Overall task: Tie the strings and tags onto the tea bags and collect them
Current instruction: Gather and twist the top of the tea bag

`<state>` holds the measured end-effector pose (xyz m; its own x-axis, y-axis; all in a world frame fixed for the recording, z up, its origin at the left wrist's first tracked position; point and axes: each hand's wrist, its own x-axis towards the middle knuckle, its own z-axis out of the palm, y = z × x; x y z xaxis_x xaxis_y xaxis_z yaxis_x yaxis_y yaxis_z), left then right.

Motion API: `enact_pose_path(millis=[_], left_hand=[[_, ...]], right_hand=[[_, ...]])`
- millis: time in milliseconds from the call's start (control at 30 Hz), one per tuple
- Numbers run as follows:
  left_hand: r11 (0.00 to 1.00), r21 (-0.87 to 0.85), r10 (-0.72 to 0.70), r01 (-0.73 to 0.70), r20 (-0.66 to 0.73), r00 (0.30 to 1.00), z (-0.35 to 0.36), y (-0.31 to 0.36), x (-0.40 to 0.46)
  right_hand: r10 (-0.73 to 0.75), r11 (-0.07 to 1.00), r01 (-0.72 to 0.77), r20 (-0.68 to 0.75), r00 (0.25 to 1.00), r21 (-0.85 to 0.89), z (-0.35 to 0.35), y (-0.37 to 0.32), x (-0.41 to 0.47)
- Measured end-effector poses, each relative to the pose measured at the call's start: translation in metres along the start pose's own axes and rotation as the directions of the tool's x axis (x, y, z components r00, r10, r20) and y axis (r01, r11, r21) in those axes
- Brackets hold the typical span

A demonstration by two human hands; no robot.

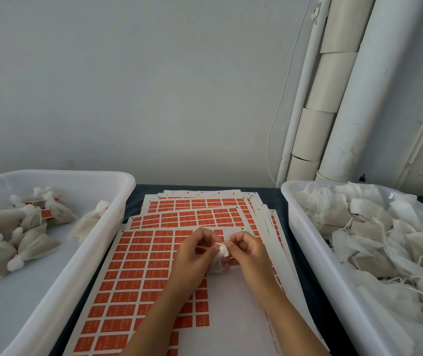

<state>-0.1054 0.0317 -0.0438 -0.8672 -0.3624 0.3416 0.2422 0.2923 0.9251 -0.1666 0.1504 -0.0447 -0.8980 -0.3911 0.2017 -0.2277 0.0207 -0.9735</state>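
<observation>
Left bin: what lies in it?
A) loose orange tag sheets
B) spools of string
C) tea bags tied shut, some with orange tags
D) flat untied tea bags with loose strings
C: the left bin holds bunched, tied tea bags, several with orange tags.

1. The orange tags on the top sheet of tags (138, 273) carried small pale print, but it was too blurred and too small to read.
2. The sheets behind (200, 209) showed the same orange blocks, and no lettering could be made out there either.
3. The orange tags on the tied tea bags in the left tub (46, 214) were likewise unreadable.
</observation>
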Motion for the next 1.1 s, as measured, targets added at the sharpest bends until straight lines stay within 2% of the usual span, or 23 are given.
enact_pose_path(millis=[100,167,267,433,533,633,767,833,900,967,1100], left_hand=[[1.0,-0.007,0.016,-0.016,0.122,0.992,0.001,-0.001,-0.003],[0.996,0.075,0.024,-0.038,0.183,0.983,0.004,-0.004,-0.004],[0.966,0.246,0.052,-0.083,0.13,0.99,0.008,-0.005,-0.003],[0.98,0.19,0.041,-0.054,0.074,0.996,0.008,-0.003,-0.002],[0.967,0.247,0.045,-0.063,0.08,0.996,0.006,-0.003,-0.002],[0.965,0.258,0.025,-0.038,0.053,0.998,0.004,-0.004,-0.001],[0.969,0.246,0.013,-0.024,0.046,0.999,0.005,-0.003,-0.001],[0.964,0.265,0.022,-0.035,0.053,0.998,0.005,-0.003,-0.001],[0.956,0.291,0.028,-0.041,0.048,0.998,0.006,-0.005,-0.001],[0.956,0.291,0.03,-0.034,0.02,0.999,0.006,-0.005,0.0],[0.972,0.233,0.001,0.009,-0.042,0.999,0.005,-0.005,0.001]], right_hand=[[0.02,1.0,-0.02,-0.045,0.999,0.003,0.001,0.001,0.001],[0.015,1.0,-0.016,-0.091,0.996,-0.015,0.001,0.001,0.0],[0.003,1.0,-0.005,-0.083,0.997,-0.021,0.0,0.002,0.0],[-0.083,0.991,0.081,-0.014,0.996,-0.109,0.001,-0.001,-0.002],[-0.173,0.954,0.172,0.018,0.985,-0.245,-0.002,-0.001,-0.002],[-0.248,0.883,0.261,0.084,0.965,-0.391,-0.008,-0.001,-0.001],[-0.328,0.7,0.376,0.194,0.925,-0.607,-0.014,-0.002,-0.002],[-0.375,0.611,0.414,0.214,0.902,-0.674,-0.013,-0.002,-0.003],[-0.408,0.571,0.423,0.204,0.89,-0.703,-0.012,-0.003,-0.003],[-0.416,0.576,0.404,0.17,0.893,-0.711,-0.011,-0.004,-0.003],[-0.391,0.655,0.305,0.035,0.92,-0.691,-0.014,-0.004,-0.003]])
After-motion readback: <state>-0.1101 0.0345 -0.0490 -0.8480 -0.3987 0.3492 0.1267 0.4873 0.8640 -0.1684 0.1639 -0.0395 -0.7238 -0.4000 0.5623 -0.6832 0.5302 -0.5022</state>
